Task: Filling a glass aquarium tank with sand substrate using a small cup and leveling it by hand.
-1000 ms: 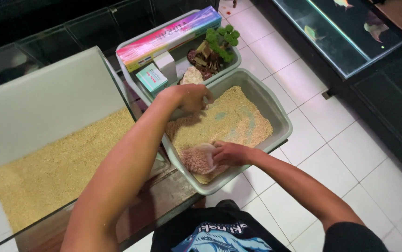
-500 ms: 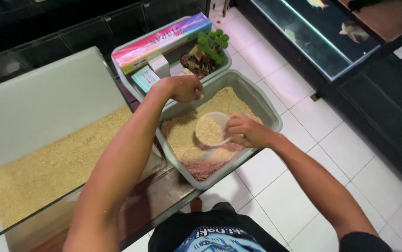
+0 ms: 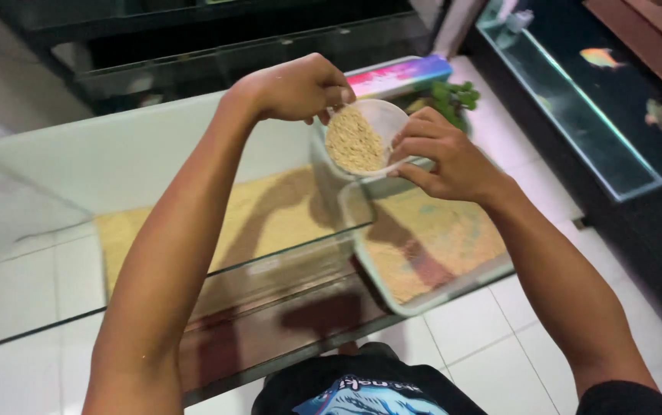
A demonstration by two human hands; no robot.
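A small clear plastic cup [image 3: 362,138] heaped with tan sand is held up over the right end of a glass tank [image 3: 193,230]. My right hand [image 3: 446,157] grips the cup's right side. My left hand [image 3: 300,86] reaches across and pinches the cup's upper left rim. Tan sand [image 3: 269,215] covers the right part of the tank's bottom. Below the cup, a grey tub [image 3: 438,296] on the floor holds more tan sand.
A second tray with a colourful long box [image 3: 400,77] and green plastic plants [image 3: 454,96] lies beyond the tub. A fish tank [image 3: 607,100] with fish stands at the right. White floor tiles [image 3: 484,338] lie under the tub. A dark stand [image 3: 216,46] runs behind.
The cup has been lifted out of the grey tub, full of sand, up to the tank's edge. My left hand left the tub and now steadies the cup's rim.
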